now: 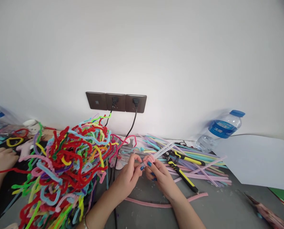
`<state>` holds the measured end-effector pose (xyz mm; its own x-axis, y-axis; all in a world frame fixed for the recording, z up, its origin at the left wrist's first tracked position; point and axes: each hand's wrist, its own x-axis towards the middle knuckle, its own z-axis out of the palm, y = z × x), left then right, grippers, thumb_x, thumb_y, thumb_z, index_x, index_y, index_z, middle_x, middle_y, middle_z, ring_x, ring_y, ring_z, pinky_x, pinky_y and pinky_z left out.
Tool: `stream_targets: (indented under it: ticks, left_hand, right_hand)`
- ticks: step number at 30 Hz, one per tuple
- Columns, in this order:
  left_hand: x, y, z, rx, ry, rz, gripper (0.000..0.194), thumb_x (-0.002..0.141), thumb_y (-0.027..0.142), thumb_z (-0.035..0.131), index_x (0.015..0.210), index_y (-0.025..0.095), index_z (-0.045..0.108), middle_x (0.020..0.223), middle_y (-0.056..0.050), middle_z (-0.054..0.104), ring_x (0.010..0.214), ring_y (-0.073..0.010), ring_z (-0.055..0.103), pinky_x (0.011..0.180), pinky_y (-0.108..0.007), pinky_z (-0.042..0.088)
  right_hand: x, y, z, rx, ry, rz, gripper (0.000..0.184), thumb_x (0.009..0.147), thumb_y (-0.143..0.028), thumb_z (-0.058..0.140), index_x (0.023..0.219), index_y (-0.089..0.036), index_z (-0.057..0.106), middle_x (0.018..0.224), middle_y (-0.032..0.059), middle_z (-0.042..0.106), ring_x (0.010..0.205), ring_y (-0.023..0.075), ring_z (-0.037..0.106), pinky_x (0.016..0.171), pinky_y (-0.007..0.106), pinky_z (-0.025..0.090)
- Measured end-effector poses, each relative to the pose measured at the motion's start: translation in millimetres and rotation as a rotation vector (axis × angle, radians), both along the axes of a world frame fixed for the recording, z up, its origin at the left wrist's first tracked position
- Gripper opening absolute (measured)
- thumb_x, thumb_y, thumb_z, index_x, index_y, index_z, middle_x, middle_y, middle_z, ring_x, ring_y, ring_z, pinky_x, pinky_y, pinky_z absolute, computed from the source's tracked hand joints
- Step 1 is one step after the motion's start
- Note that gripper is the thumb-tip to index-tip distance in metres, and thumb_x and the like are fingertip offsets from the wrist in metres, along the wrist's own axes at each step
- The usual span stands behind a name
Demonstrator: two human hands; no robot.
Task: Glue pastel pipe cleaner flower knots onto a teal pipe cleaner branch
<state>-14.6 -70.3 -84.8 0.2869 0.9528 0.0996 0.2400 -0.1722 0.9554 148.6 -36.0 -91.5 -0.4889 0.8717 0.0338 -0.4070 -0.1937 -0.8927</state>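
Observation:
In the middle of the head view, my right hand (159, 171) is closed around a small pink coil of pipe cleaner (150, 159). Pale, whitish strips (164, 150) stick out from it toward the upper right. My left hand (130, 173) meets it from the left, thumb and index finger pinched at the coil's near side; the exact end between them is hidden. Under my wrists a long pink pipe cleaner (151, 204) curves across the grey table (142, 219). Pliers with yellow and black handles (183, 175) lie just right of my right hand.
A tall tangle of bright pipe cleaners (77, 159) stands at left, beside another person's hand (3, 162). Pastel strips (199, 171) lie behind the pliers. A tilted water bottle (224, 125), white paper (258, 159) and a pointed tool (263, 210) are at right. Cables hang from wall sockets (115, 102).

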Motion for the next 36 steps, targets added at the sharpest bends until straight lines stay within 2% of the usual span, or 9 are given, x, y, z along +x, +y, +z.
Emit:
stream_targets:
  ticks: [9,13,19,22,25,28,32,36]
  left_hand:
    - [-0.7,-3.1,13.0,0.014,0.042,-0.003,0.005,0.1,0.025,0.035,0.105,0.024,0.038,0.073,0.006,0.046,0.064,-0.0132,0.043,0.064,-0.024,0.035]
    - [-1.2,-0.2,10.7,-0.007,-0.002,0.016,0.007,0.1,0.029,0.039,0.1,0.023,0.041,0.072,0.005,0.049,0.064,-0.0133,0.046,0.063,-0.024,0.036]
    - [-2.1,11.5,-1.8,-0.076,-0.107,0.125,0.022,0.094,0.042,0.05,0.097,0.02,0.051,0.07,0.002,0.053,0.061,-0.0143,0.05,0.058,-0.025,0.037]
    - [-1.8,14.1,-2.5,-0.129,-0.187,0.147,0.033,0.091,0.049,0.055,0.102,0.019,0.054,0.074,0.0,0.058,0.058,-0.013,0.049,0.053,-0.024,0.036]
    - [-0.8,14.1,1.0,-0.151,-0.267,0.112,0.043,0.088,0.057,0.059,0.105,0.017,0.057,0.074,0.0,0.059,0.056,-0.0116,0.048,0.052,-0.023,0.037]
    - [-0.5,13.4,4.1,-0.158,-0.381,0.111,0.053,0.085,0.066,0.06,0.107,0.017,0.058,0.072,0.0,0.06,0.054,-0.0114,0.048,0.051,-0.023,0.038]
    - [-1.7,14.3,3.4,-0.134,-0.471,0.189,0.056,0.084,0.069,0.059,0.102,0.016,0.06,0.07,0.0,0.06,0.056,-0.0114,0.05,0.052,-0.023,0.039]
    - [-1.4,16.0,0.8,-0.117,-0.481,0.196,0.054,0.084,0.068,0.06,0.095,0.015,0.062,0.067,0.001,0.058,0.054,-0.0107,0.049,0.052,-0.023,0.038]
  right_hand:
    - [3.3,-1.2,0.2,0.024,-0.038,-0.036,0.041,0.087,-0.057,0.07,0.085,-0.021,0.051,0.058,-0.0105,0.029,0.049,0.0068,0.021,0.048,0.024,0.018]
    - [1.8,-1.7,-1.0,0.049,-0.097,-0.069,0.039,0.088,-0.056,0.069,0.086,-0.02,0.053,0.06,-0.0092,0.032,0.05,0.0078,0.023,0.049,0.025,0.02]
    - [1.6,3.4,-6.9,0.107,-0.076,-0.265,0.041,0.089,-0.06,0.065,0.093,-0.02,0.056,0.06,-0.0098,0.028,0.05,0.0082,0.023,0.049,0.025,0.02]
    - [0.9,4.9,-8.7,0.118,-0.078,-0.293,0.042,0.089,-0.061,0.065,0.092,-0.021,0.055,0.06,-0.01,0.028,0.049,0.008,0.022,0.049,0.024,0.02]
    - [-2.3,2.7,-6.4,0.128,-0.093,-0.278,0.045,0.085,-0.063,0.068,0.089,-0.02,0.056,0.059,-0.0093,0.031,0.048,0.0079,0.024,0.048,0.024,0.021]
    - [-4.2,-1.4,6.5,0.144,-0.101,-0.305,0.046,0.086,-0.064,0.066,0.096,-0.019,0.058,0.06,-0.0088,0.032,0.05,0.0088,0.026,0.048,0.025,0.023]
    - [-0.9,-4.2,42.2,0.207,-0.113,-0.422,0.046,0.09,-0.06,0.062,0.112,-0.02,0.059,0.067,-0.0064,0.036,0.054,0.0104,0.03,0.052,0.027,0.027]
    - [1.2,-0.3,74.5,0.323,-0.162,-0.415,0.043,0.092,-0.056,0.06,0.114,-0.019,0.059,0.07,-0.0049,0.039,0.056,0.0114,0.033,0.053,0.029,0.029]
